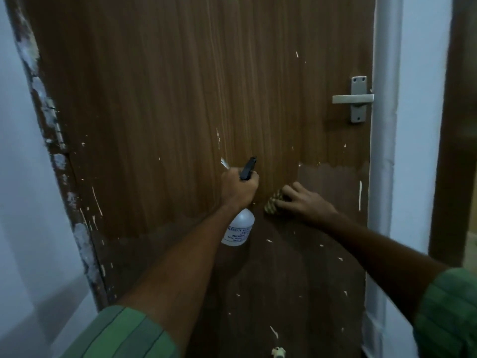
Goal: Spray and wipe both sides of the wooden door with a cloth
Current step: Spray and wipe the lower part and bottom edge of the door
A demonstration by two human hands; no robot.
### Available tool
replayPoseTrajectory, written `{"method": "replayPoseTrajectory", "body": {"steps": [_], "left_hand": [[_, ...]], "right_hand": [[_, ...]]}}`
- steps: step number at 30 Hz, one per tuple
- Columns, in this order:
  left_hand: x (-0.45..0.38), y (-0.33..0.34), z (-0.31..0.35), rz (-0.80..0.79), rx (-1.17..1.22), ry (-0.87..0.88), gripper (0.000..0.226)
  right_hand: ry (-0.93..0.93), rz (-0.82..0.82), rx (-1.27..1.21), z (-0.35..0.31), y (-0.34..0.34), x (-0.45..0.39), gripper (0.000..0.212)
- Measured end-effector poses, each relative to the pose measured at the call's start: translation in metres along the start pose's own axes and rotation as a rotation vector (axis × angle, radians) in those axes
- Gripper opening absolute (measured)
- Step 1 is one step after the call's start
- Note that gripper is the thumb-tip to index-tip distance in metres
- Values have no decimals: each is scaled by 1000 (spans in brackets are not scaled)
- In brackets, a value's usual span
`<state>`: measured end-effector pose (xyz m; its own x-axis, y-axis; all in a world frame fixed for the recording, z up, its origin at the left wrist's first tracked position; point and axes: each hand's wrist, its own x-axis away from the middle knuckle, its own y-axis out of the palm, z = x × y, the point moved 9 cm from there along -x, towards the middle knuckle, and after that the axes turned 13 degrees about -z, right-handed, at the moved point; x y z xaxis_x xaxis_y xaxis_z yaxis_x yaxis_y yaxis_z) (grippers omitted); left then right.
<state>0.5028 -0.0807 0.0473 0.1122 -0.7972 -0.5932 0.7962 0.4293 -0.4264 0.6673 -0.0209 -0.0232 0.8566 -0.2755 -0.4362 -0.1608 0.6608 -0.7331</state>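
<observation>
The brown wooden door (pixel 180 99) fills the view, with scratches and pale paint flecks. My left hand (pixel 238 188) grips the neck of a white spray bottle (pixel 238 229); its black nozzle (pixel 248 168) points up at the door. Just to the right, my right hand (pixel 303 202) presses a yellowish patterned cloth (pixel 273 204) flat against the door. Streaks run down the upper door, and the lower part looks darker.
A metal lever handle (pixel 355 98) sits at the door's right edge beside the white frame (pixel 384 151). The left door edge (pixel 51 125) is chipped and paint-stained, next to a pale wall (pixel 20 177). A small pale object (pixel 278 352) lies at the bottom.
</observation>
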Motion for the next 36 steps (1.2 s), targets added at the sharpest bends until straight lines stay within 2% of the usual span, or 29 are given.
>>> {"method": "replayPoseTrajectory", "body": {"steps": [2, 3, 6, 8, 10, 12, 13, 14, 15, 17, 18, 19, 21, 24, 26, 28, 30, 32, 34, 36], "left_hand": [[-1, 11, 2, -10, 2, 1, 33], [-2, 18, 3, -16, 3, 1, 33], [-7, 39, 3, -45, 31, -8, 32], [-9, 48, 5, -50, 51, 4, 32], [-8, 55, 4, -15, 45, 2, 35], [-9, 63, 6, 4, 16, 15, 36], [-9, 68, 7, -2, -2, 25, 37], [-11, 74, 12, -16, -8, 30, 38], [-13, 78, 12, -22, -5, 22, 38], [-19, 84, 13, -10, 10, 9, 38], [-22, 88, 14, -4, 5, 4, 37], [-24, 92, 14, 2, -8, 7, 37], [-24, 102, 14, -10, -19, 12, 36], [-27, 117, 15, -59, -2, 17, 34], [-28, 126, 23, -106, 9, 38, 32], [-32, 132, 29, -113, -7, 49, 32], [-37, 135, 31, -93, 1, 39, 36], [-39, 142, 34, -89, -5, 52, 37], [-38, 151, 40, -105, -4, 58, 36], [-39, 156, 38, -107, 4, 54, 35]], "right_hand": [[-21, -12, 62, 26, -16, -6, 72], [62, 46, 59, 46, -31, -11, 67], [467, 357, -126, 105, -73, -11, 53], [578, 448, -223, 105, -64, -1, 50], [494, 366, -226, 78, -30, 14, 57], [225, 157, -126, 46, 5, 30, 64], [126, 71, -88, 45, 8, 36, 64], [99, 64, -65, 61, -2, 37, 59], [155, 122, -77, 81, -19, 33, 51], [470, 372, -174, 138, -63, 32, 38], [606, 463, -228, 156, -75, 36, 37], [658, 498, -249, 160, -76, 38, 38], [605, 446, -252, 139, -52, 46, 43], [361, 202, -163, 87, 7, 74, 57], [247, 85, -97, 92, 16, 79, 57], [280, 170, -88, 124, -12, 69, 47], [523, 390, -189, 171, -48, 69, 41], [675, 512, -301, 187, -54, 78, 39], [676, 474, -326, 170, -33, 89, 43], [577, 351, -318, 139, -5, 102, 51]]}}
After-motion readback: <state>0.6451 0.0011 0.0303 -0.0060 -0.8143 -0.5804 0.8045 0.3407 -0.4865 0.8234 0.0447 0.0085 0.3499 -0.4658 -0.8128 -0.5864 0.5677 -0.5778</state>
